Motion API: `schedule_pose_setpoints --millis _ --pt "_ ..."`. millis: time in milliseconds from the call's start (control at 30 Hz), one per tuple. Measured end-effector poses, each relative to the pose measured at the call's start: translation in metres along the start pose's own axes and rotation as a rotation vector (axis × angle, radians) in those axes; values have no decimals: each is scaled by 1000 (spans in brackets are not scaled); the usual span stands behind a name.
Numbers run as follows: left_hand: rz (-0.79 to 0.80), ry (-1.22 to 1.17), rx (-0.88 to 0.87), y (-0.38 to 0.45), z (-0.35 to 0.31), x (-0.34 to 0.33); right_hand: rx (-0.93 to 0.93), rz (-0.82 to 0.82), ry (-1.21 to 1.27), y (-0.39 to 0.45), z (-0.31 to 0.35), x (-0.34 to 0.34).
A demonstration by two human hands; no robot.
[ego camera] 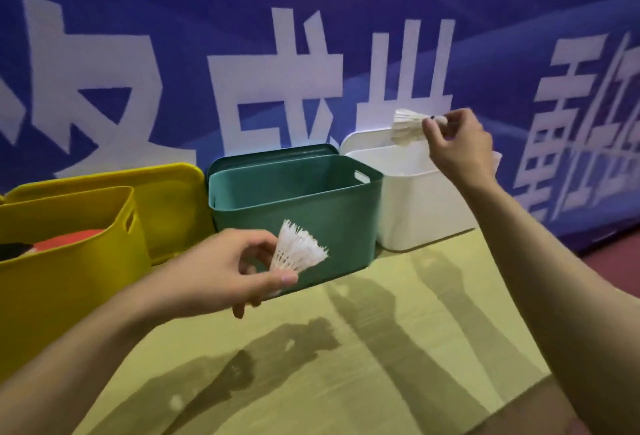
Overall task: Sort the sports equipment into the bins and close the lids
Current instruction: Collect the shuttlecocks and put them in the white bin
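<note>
Three open bins stand in a row against the banner: a yellow bin [65, 282] at the left, a green bin [311, 226] in the middle, a white bin [422, 206] at the right. My left hand [225, 268] pinches a white plastic shuttlecock [298, 247] in front of the green bin. Above the white bin, my right hand [457, 143] pinches the cork of a feather shuttlecock [412, 126], its feathers pointing left. A red and black item [65, 239] lies inside the yellow bin.
Each bin's lid leans upright behind it: a yellow lid [166, 199], a green lid [277, 154], a white lid [367, 138]. A blue banner [207, 36] with large white characters forms the back wall. The bins stand on a pale green floor mat [346, 348].
</note>
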State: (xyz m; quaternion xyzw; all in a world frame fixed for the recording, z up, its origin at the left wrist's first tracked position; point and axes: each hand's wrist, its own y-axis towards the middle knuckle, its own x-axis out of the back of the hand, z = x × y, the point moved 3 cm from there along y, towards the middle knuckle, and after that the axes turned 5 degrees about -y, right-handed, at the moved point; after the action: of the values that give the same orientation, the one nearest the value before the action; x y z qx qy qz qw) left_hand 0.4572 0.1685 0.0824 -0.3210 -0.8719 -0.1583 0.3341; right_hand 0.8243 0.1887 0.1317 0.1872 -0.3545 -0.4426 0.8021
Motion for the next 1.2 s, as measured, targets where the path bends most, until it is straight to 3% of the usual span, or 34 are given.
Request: schedule_pose_setpoints --millis 67,133,233,333,467,533,700,833,933,1067,1200 --pt "-49 6 -39 23 -20 0 -118 107 -280 21 -24 -7" --pt "-90 21 -73 48 -42 0 -168 72 -353 8 -51 -5" --pt "-106 94 -123 100 -83 -7 -166 30 -212 -46 -88 -8" --pt "-116 137 -163 179 -131 -23 -169 118 -71 -101 -116 -19" --pt "-287 295 52 263 -157 -41 -169 171 19 -118 -123 -9" --pt "-360 438 39 265 -151 -52 -126 182 17 -115 -115 4" --pt "-233 389 -106 145 -101 -63 -1 239 -13 -124 -74 13" --pt "-277 525 -68 4 -31 -44 119 396 -60 -163 -14 -19" --pt "-288 558 99 -88 16 -14 223 584 -52 -221 45 -60" --pt "-441 499 233 -191 86 46 337 764 -2 -293 123 -106" --pt "-752 463 401 -287 170 113 435 891 34 -359 195 -135"
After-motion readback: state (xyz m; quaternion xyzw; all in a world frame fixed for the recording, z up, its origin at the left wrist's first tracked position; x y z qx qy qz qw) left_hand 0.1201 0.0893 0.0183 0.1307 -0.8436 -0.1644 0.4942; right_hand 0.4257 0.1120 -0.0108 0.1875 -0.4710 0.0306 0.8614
